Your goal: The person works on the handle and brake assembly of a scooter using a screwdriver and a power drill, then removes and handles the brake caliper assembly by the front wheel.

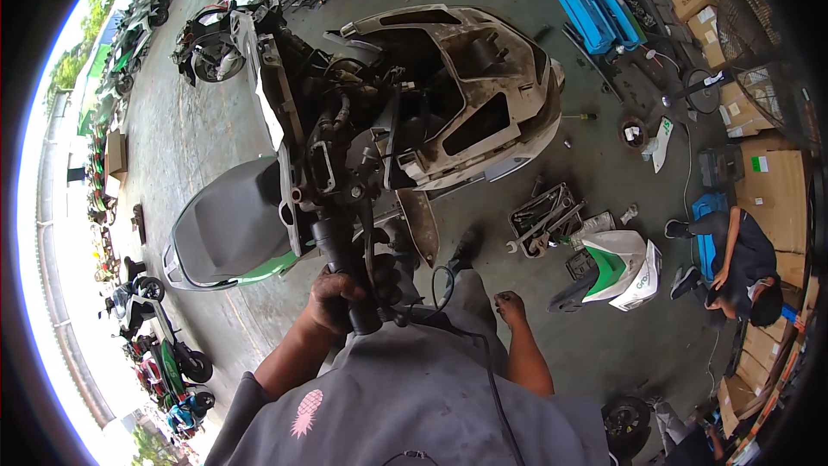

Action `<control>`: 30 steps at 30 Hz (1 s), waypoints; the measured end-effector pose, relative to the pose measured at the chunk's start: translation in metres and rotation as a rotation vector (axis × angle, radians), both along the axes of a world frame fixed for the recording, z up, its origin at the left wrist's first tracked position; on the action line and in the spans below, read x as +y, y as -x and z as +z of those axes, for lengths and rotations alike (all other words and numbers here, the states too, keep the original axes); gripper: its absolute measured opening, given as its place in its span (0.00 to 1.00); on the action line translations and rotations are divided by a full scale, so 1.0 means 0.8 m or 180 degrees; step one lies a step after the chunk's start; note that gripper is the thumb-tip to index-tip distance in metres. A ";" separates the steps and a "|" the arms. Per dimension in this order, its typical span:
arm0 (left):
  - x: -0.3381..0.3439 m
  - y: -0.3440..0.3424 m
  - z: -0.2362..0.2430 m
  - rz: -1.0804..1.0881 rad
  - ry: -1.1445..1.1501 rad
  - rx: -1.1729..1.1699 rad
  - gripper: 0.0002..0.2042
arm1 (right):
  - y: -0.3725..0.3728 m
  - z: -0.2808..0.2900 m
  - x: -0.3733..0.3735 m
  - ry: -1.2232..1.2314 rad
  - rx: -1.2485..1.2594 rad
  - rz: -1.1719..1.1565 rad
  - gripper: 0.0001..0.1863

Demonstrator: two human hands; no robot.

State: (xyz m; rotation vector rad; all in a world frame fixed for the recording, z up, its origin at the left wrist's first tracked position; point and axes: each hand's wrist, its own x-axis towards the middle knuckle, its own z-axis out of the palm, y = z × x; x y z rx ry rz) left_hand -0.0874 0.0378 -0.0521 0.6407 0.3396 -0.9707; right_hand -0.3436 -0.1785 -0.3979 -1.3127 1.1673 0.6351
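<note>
My left hand (343, 293) is wrapped round the black handlebar grip (332, 246) of a partly stripped scooter, with cables beside it. The bare frame and mechanism (332, 121) rise beyond the grip, next to a dirty tan body panel (509, 95) with dark openings. A black seat (220, 216) on green-and-white bodywork lies to the left. My right hand (509, 306) hangs beside my leg, fingers loosely curled, away from the scooter; what it holds, if anything, I cannot make out.
An open tray of wrenches (539, 220) and a white-and-green panel (621, 272) lie on the floor at right. A blue toolbox (591, 13) is behind. A seated person (733, 263) is by cardboard boxes (772, 190) and a fan (746, 26). Parked scooters (159, 341) line the left.
</note>
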 end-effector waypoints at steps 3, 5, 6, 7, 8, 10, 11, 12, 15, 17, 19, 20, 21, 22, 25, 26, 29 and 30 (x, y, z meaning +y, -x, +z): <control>-0.034 -0.005 0.032 -0.0010 -0.0269 -0.0103 0.37 | 0.024 -0.011 -0.009 -0.0148 0.0022 -0.0279 0.11; -0.044 -0.011 0.036 -0.0057 -0.0325 -0.0143 0.37 | 0.028 -0.017 -0.017 -0.0117 -0.0015 -0.0398 0.11; -0.041 -0.012 0.034 -0.0082 -0.0324 -0.0137 0.38 | 0.028 -0.015 -0.018 -0.0029 -0.0029 -0.0371 0.11; -0.034 -0.010 0.033 -0.0083 -0.0335 -0.0146 0.38 | 0.026 -0.014 -0.018 0.0047 -0.0060 -0.0322 0.11; -0.011 -0.008 0.000 -0.0224 0.0196 -0.0194 0.39 | 0.026 -0.012 -0.022 -0.0003 -0.0124 -0.0345 0.11; -0.007 -0.009 -0.009 -0.0173 0.0140 -0.0067 0.38 | 0.027 -0.013 -0.036 -0.0077 -0.0247 -0.0392 0.11; -0.007 -0.007 -0.009 -0.0131 0.0104 0.0006 0.37 | 0.027 -0.010 -0.036 -0.0084 -0.0212 -0.0390 0.11; -0.013 -0.006 0.007 -0.0076 -0.0131 -0.0054 0.35 | 0.018 -0.005 -0.042 -0.0062 -0.0207 -0.0386 0.11; -0.033 -0.008 0.018 0.0015 0.0066 0.0043 0.31 | 0.011 0.015 -0.056 0.0162 -0.0283 -0.0316 0.12; -0.035 -0.011 0.012 -0.0051 0.0052 0.0149 0.26 | 0.003 0.023 -0.061 0.0313 -0.0352 -0.0158 0.13; -0.021 -0.007 -0.025 -0.0222 0.0001 0.0125 0.28 | -0.003 0.031 -0.065 0.0469 -0.0375 0.0096 0.14; -0.017 -0.005 -0.033 -0.0218 0.0016 0.0069 0.26 | -0.006 0.034 -0.068 0.0522 -0.0461 0.0174 0.14; -0.019 -0.008 -0.036 -0.0245 0.0028 0.0030 0.23 | -0.004 0.035 -0.070 0.0565 -0.0517 0.0220 0.15; -0.024 -0.009 -0.035 -0.0245 0.0069 -0.0013 0.20 | -0.003 0.037 -0.072 0.0604 -0.0575 0.0269 0.15; -0.041 -0.005 -0.012 -0.0114 -0.0248 0.0011 0.08 | 0.002 0.041 -0.082 0.0537 -0.0556 0.0229 0.16; -0.041 -0.008 0.000 -0.0162 -0.0459 -0.0083 0.09 | 0.001 0.039 -0.084 0.0563 -0.0540 0.0297 0.16; -0.039 -0.013 0.012 -0.0166 -0.0776 -0.0165 0.12 | 0.016 0.033 -0.082 0.0600 -0.0453 0.0407 0.16; -0.034 -0.010 0.010 -0.0125 -0.0843 -0.0123 0.13 | 0.017 0.035 -0.077 0.0572 -0.0413 0.0429 0.16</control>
